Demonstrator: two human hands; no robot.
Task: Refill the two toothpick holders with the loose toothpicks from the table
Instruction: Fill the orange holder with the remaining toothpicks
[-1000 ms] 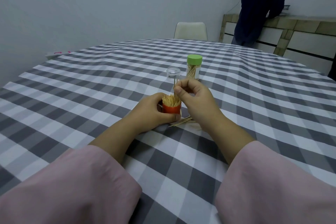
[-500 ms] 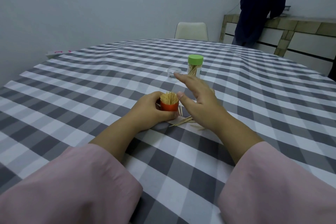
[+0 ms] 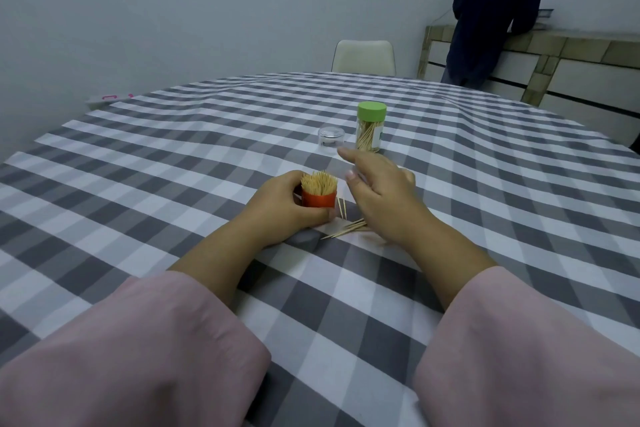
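Note:
My left hand grips an orange toothpick holder packed full of upright toothpicks. To its right my right hand hovers with fingers stretched forward and holds nothing. Loose toothpicks lie on the checked cloth between and under my hands. Farther back stands a second holder with a green lid, partly filled. A clear plastic cap sits just left of it.
The round table wears a grey and white checked cloth. A white chair stands at the far side. A person in dark clothes stands at a tiled counter at the back right.
My right hand let go of the toothpicks it pinched above the orange holder, opened, and now reaches forward toward the clear cap. My left hand kept its grip.

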